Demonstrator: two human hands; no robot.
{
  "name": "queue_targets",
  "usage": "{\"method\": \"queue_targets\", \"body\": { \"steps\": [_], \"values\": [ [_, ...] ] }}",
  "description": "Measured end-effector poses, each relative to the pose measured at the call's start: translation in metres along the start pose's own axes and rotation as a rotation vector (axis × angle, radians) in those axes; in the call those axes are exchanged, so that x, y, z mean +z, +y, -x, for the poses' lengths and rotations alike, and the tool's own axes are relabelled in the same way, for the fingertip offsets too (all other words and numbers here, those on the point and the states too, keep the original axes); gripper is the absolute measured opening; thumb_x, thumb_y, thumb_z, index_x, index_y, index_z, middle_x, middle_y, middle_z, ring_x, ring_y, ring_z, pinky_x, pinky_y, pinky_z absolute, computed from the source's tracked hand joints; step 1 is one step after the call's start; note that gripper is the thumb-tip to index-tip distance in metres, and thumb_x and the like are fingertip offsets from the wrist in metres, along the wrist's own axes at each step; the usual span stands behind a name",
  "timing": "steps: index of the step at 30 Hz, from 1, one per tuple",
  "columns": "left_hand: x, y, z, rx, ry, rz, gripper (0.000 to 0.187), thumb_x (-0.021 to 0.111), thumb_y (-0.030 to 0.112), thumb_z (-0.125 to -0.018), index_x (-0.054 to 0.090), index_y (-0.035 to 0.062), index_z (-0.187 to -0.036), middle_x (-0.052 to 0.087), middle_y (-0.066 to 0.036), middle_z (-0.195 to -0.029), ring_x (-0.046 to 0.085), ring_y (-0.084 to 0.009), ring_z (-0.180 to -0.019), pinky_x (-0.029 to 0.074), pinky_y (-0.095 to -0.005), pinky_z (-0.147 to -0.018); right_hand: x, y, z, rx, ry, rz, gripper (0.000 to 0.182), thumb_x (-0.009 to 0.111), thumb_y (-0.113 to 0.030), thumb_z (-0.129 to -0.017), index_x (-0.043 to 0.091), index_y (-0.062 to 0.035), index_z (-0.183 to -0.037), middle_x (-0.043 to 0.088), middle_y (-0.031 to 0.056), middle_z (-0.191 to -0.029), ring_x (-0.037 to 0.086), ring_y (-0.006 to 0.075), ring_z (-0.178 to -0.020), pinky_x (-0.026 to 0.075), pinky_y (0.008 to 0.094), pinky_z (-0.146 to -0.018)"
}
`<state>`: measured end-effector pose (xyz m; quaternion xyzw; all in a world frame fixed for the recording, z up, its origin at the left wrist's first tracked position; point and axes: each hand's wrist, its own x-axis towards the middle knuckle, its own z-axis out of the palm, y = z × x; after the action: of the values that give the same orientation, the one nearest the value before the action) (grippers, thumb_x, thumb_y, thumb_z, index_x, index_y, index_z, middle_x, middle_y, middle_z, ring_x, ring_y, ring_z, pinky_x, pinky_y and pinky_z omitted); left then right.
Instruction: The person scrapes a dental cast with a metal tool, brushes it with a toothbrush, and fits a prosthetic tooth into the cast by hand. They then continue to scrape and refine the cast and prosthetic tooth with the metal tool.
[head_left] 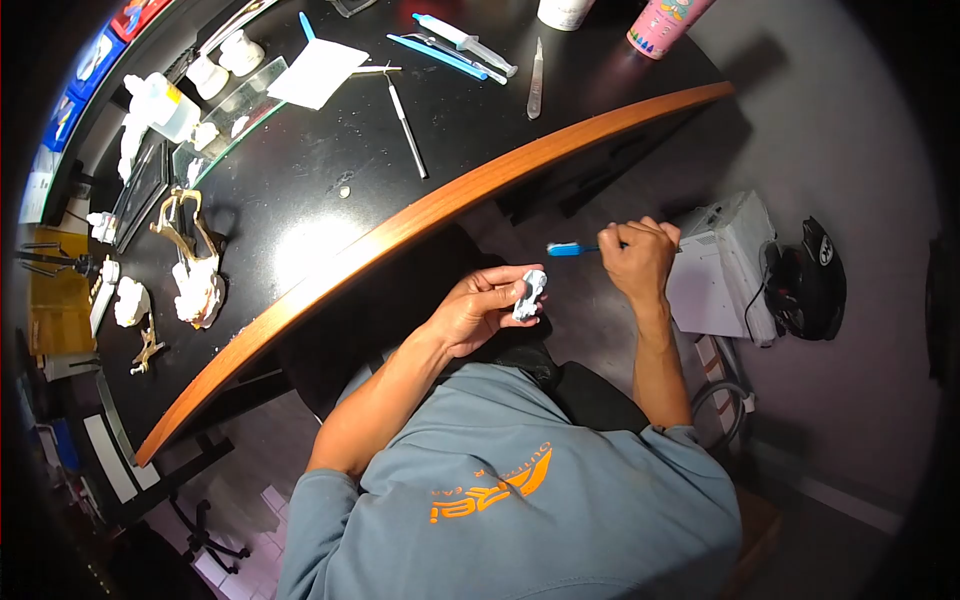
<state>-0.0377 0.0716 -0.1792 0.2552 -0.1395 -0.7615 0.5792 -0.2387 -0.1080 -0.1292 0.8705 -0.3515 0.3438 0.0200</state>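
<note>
In my left hand (472,312), a small white, lumpy plaster-like piece (533,291) with a dark patch is pinched between thumb and fingers. Its exact kind is hard to tell at this size. My right hand (640,258) is closed round the handle of a blue toothbrush (566,249), whose white-topped head points left toward the piece. A gap separates the brush from the piece. Both hands are in front of my torso, beyond the table's wooden edge (470,175).
On the black table lie a metal-handled instrument (407,130), a scalpel (536,85), a syringe (465,42) and white paper (318,73). A brass articulator with plaster (198,285) stands at left. Right of my hand are a white box (715,270) and a black helmet-like object (812,285).
</note>
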Motion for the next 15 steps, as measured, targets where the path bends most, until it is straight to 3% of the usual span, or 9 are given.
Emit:
{"method": "queue_targets", "body": {
  "steps": [3, 8, 11, 15],
  "values": [
    [0.007, 0.004, 0.002, 0.014, 0.004, 0.027, 0.049, 0.074, 0.019, -0.100, 0.062, 0.0044, -0.145, 0.073, -0.014, -0.124, 0.074, -0.0239, -0.108, 0.063, -0.0409, -0.098, -0.006, 0.008, 0.006, 0.157, -0.104, -0.191, 0.036, 0.067, -0.014, -0.087, 0.057, -0.0037, -0.054, 0.058, 0.0065, -0.053, 0.055, 0.0268, -0.052, 0.040, 0.0424, -0.071],
    [0.012, 0.001, 0.001, 0.074, 0.027, 0.011, 0.049, 0.075, 0.014, -0.099, 0.060, 0.0048, -0.146, 0.072, -0.014, -0.126, 0.074, -0.0245, -0.111, 0.062, -0.0432, -0.099, -0.009, -0.006, 0.007, 0.179, -0.233, -0.333, 0.036, 0.065, -0.014, -0.089, 0.058, -0.0014, -0.055, 0.057, 0.0096, -0.051, 0.058, 0.0291, -0.051, 0.043, 0.0446, -0.062],
    [0.008, -0.002, 0.001, 0.121, 0.068, -0.039, 0.048, 0.075, 0.010, -0.099, 0.061, 0.0050, -0.145, 0.073, -0.013, -0.124, 0.073, -0.0252, -0.112, 0.063, -0.0441, -0.099, -0.009, -0.017, 0.007, 0.171, -0.291, -0.345, 0.038, 0.066, -0.015, -0.088, 0.058, -0.0016, -0.053, 0.056, 0.0099, -0.049, 0.057, 0.0289, -0.050, 0.043, 0.0450, -0.063],
    [0.006, -0.003, 0.002, 0.176, 0.125, -0.086, 0.047, 0.075, 0.007, -0.098, 0.062, 0.0051, -0.144, 0.074, -0.012, -0.121, 0.074, -0.0257, -0.112, 0.063, -0.0447, -0.098, -0.009, -0.022, 0.004, 0.089, -0.151, -0.146, 0.040, 0.067, -0.016, -0.086, 0.057, -0.0045, -0.049, 0.056, 0.0070, -0.048, 0.057, 0.0272, -0.051, 0.041, 0.0411, -0.071]
  ]
}}
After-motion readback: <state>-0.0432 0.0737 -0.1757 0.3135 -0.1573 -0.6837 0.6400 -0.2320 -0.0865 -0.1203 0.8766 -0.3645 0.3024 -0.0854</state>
